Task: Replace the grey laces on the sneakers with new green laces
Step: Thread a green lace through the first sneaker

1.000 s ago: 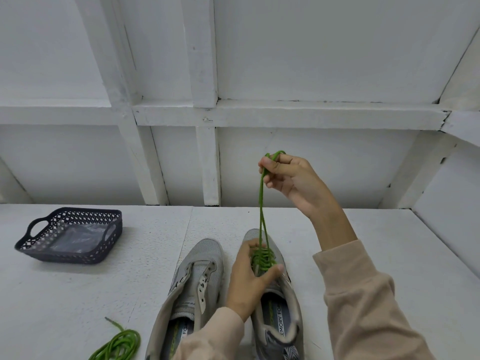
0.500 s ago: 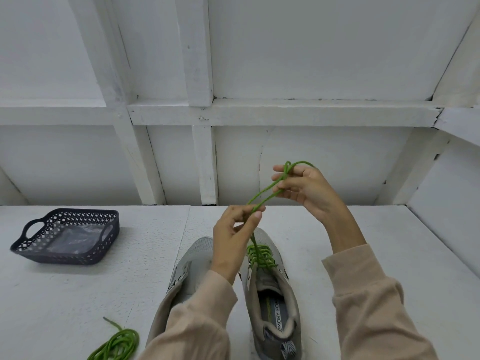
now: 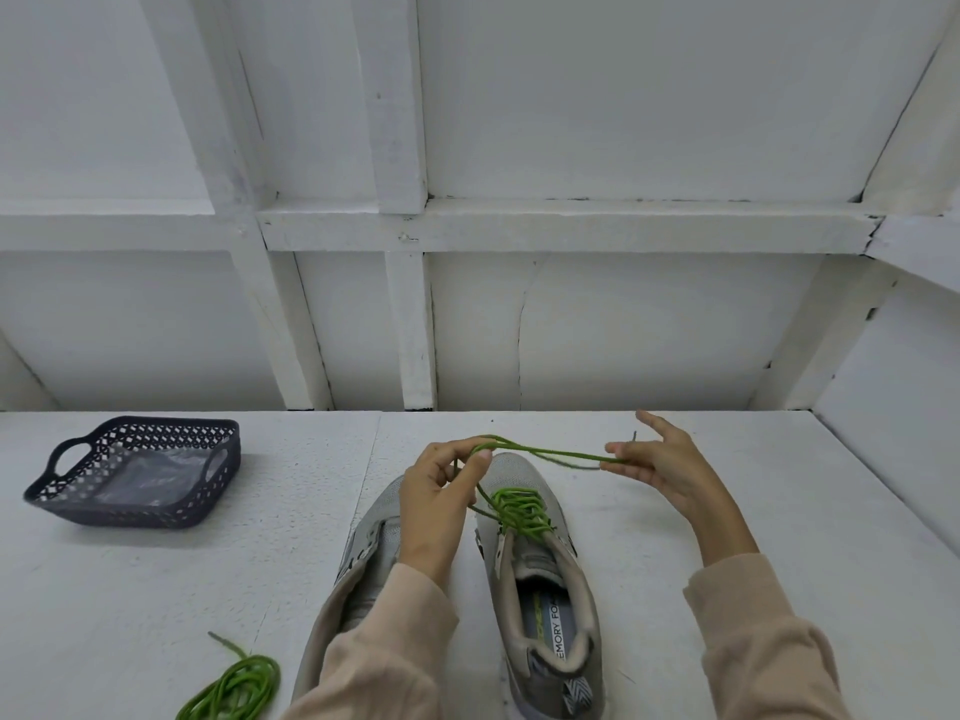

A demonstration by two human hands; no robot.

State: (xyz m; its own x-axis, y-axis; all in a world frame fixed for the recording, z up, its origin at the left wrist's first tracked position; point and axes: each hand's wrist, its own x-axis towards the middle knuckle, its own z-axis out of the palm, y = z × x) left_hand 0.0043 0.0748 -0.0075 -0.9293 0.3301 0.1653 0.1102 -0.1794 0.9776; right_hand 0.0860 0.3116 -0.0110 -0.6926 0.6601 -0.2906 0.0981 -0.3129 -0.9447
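Wall: white panelled wall (image 3: 623, 122) with thick white beams, at the far side behind the table.
Table: flat white speckled tabletop (image 3: 130, 579), bearing everything else.
Basket: dark perforated plastic basket with cut-out handles (image 3: 208, 506), at the far left, well apart from the shoes, with a clear crumpled plastic bag (image 3: 140, 475) lying inside.
Right shoe: grey mesh sneaker with a printed insole (image 3: 545, 605), near centre, toe pointing far, green lace crossed over its upper eyelets.
Left shoe: second grey mesh sneaker (image 3: 363, 558), just beside the first on its left, eyelets bare, partly hidden under the left sleeve.
Sleeves: pale beige fabric sleeves (image 3: 769, 646), entering from the near edge.
Left hand: left hand (image 3: 441, 491), above the toes of the shoes, thumb and fingers narrowed in a pinch on the lace.
Right hand: right hand (image 3: 670, 470), right of the laced shoe, thumb and forefinger pinched on the lace ends, remaining fingers spread wide.
Threaded lace: thin round green lace (image 3: 519, 506), rising from the eyelets to the left hand, then stretched level to the right hand.
Spare lace: coiled green lace (image 3: 234, 688), lying on the table at the near left.
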